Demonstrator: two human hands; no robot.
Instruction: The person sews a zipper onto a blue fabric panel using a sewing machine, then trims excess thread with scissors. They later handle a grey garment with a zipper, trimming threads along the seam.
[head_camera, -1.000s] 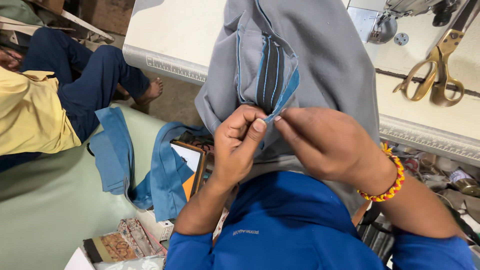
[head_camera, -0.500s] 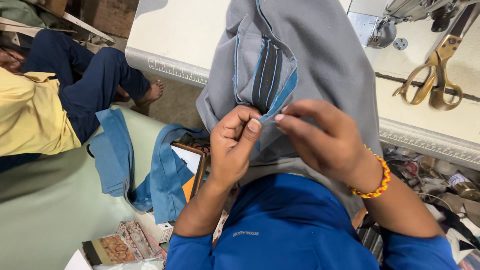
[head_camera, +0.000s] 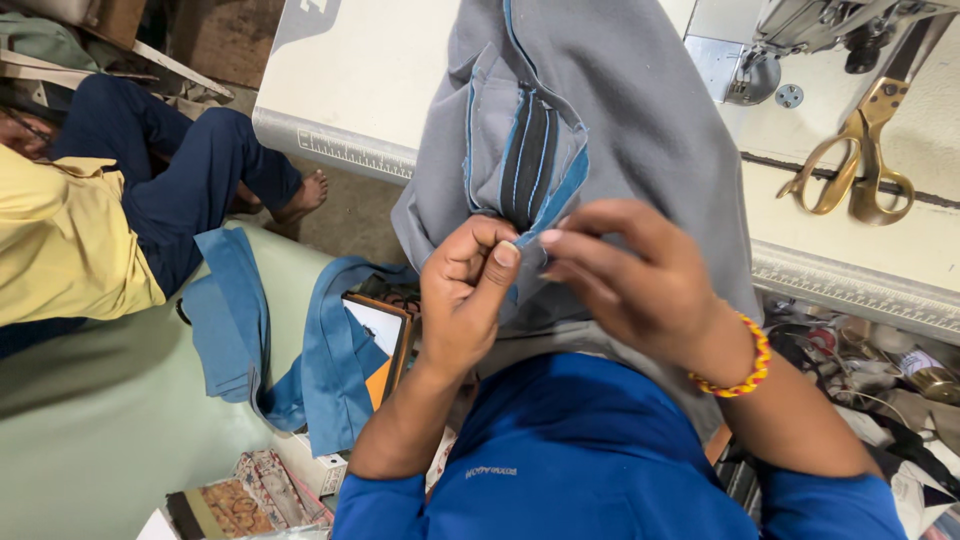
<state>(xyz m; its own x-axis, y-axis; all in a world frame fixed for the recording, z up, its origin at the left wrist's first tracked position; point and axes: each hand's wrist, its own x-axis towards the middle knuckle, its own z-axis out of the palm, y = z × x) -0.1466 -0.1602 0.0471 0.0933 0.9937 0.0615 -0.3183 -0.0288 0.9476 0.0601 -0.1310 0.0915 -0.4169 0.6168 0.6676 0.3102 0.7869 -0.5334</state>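
Both hands worked at the same spot on the garment (head_camera: 640, 130), a grey cloth with blue-edged seams that hung off the table (head_camera: 370, 90) edge above them and down into the lap. The left hand (head_camera: 465, 300) was curled, its thumb and forefinger pressed together on the lower corner of a blue-trimmed flap (head_camera: 525, 160) with dark stripes inside. The right hand (head_camera: 630, 280), just beside it and nearly touching at the fingertips, pinched the same blue edge from the other side, fingers bent and close; a beaded bracelet (head_camera: 735, 365) sat on its wrist.

The cloth looked light, soft and limp, folding wherever it was not held, so it would likely sag and slide unless gripped at a stitched edge. The doubled blue binding seemed the firmest place to take it, a small pinch between fingertips being enough.

Beyond the right hand, scissors (head_camera: 855, 170) lay on the table near a sewing machine (head_camera: 800, 40). Left of the left hand, blue cloth pieces (head_camera: 270, 340) lay heaped, and farther that way another person (head_camera: 90, 230) sat on the floor.
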